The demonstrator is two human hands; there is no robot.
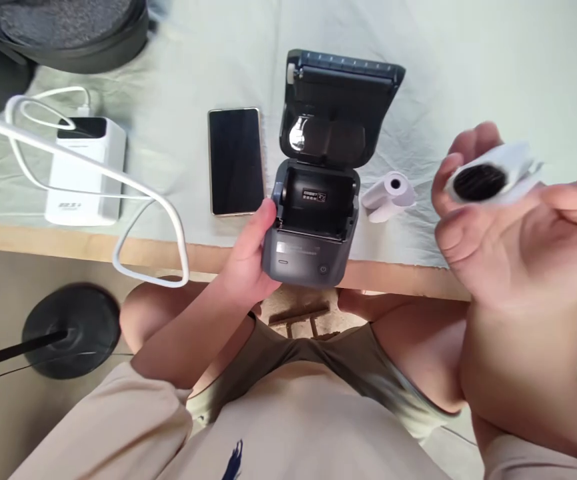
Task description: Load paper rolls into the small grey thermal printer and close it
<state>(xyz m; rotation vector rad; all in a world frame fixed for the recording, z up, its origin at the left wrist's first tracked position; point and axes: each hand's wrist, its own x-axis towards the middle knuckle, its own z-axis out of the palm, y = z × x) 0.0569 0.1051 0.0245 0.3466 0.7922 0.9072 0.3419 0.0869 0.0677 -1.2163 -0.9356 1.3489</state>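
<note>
Pale cloth-covered counter (pixel 468 60): left hand (pixel 248 257) braces the open dark grey plastic printer (pixel 313 227) at the near edge. Right hand (pixel 493 220) fingers close on a light, crushable white paper roll (pixel 488 177), raised right; grip the roll's rim.

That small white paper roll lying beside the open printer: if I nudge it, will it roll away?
Probably. The paper roll is a cylinder lying on its side, so a sideways nudge should roll it. It looks light. The wrinkled cloth may slow it, but the table edge is close.

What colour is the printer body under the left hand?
Dark grey printer, lid open, left hand on its side; head view.
</note>
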